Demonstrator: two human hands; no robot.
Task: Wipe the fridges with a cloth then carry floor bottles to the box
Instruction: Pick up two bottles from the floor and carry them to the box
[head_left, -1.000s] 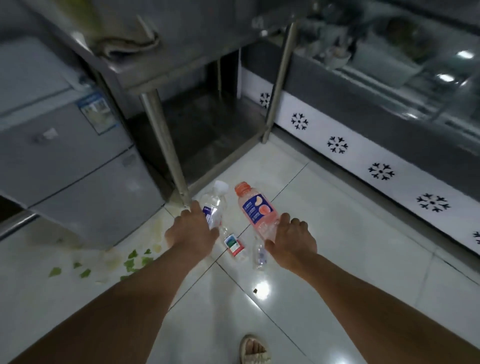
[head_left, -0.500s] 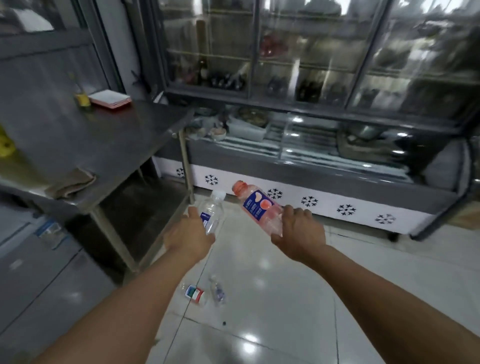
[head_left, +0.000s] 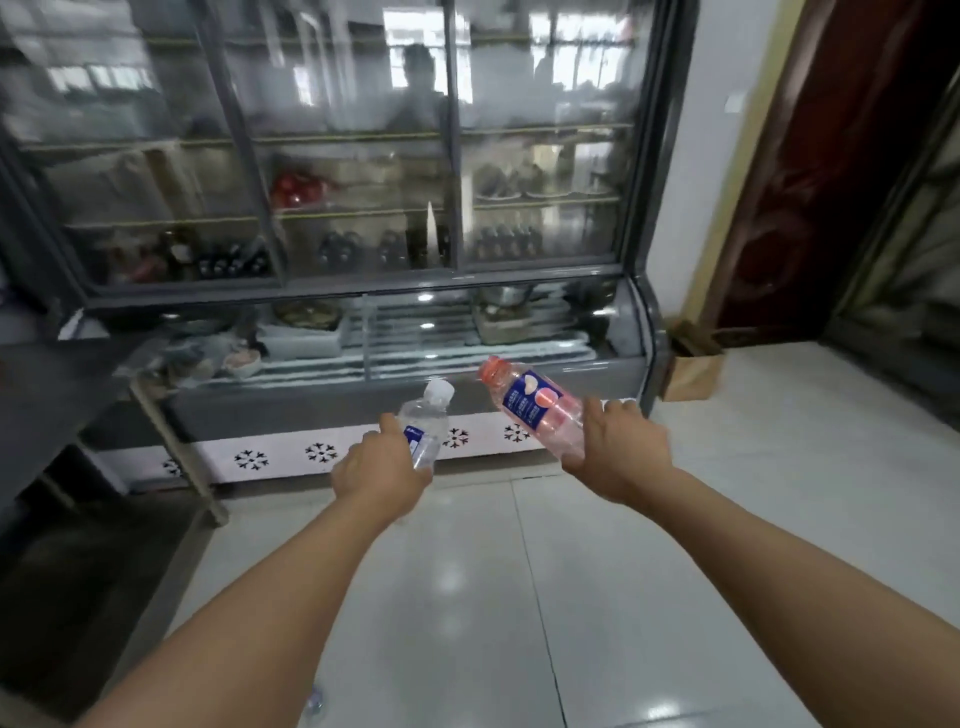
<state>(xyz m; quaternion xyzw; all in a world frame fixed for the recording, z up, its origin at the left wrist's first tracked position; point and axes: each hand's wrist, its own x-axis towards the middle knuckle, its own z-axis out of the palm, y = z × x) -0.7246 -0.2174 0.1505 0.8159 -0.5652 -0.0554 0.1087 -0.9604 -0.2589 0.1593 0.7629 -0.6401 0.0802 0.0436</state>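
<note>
At the left edge of the frame a dark metal desk (head_left: 57, 384) juts in, with the tall glass-fronted fridge (head_left: 363, 218) filling the upper middle behind it. Left of centre, the left hand (head_left: 382, 467) grips a clear bottle (head_left: 427, 426) with a white cap, fingers curled round its lower body so the cap tilts up and to the right. Just right of it, the right hand (head_left: 618, 447) holds a pink bottle (head_left: 535, 410) with an orange cap, fingers wrapped round its base and the cap leaning up and to the left. Both bottles are off the floor (head_left: 519, 597), near each other but not touching. At the right of the frame, beside the fridge's end, stands a brown cardboard box (head_left: 691, 366), well apart from the hands.

The carrying step looks to be in hand: two bottles are lifted and not yet delivered. The next move probably calls for turning right and walking toward that box, keeping both grips firm, then lowering the bottles in.
</note>
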